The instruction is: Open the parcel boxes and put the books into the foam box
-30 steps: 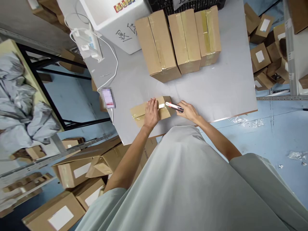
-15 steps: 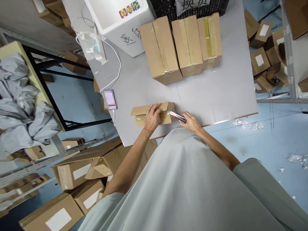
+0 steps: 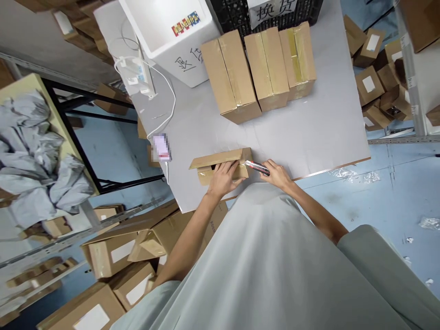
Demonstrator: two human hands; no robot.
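Observation:
A small cardboard box (image 3: 220, 158) lies near the front edge of the table, its long top flap partly raised and a dark gap showing beneath. My left hand (image 3: 222, 181) grips its near side, fingertips reaching into the gap and thumb on the front face. In my right hand (image 3: 277, 174) is a box cutter (image 3: 258, 168) with a black and red handle. Its tip points left at the right end of the box, by the taped edge; whether the blade touches cannot be made out.
Three taped cardboard boxes (image 3: 233, 75) stand further back on the table (image 3: 330, 114), before a black crate (image 3: 232, 18) and a white foam box (image 3: 182, 57). At left lie a phone (image 3: 161, 147) and a power strip (image 3: 142, 75). More cartons (image 3: 113, 256) crowd the floor at lower left.
My left hand has moved from the top of the box to its near side, fingers now in the opening. The flap has lifted, widening the gap. The cutter stays at the right end.

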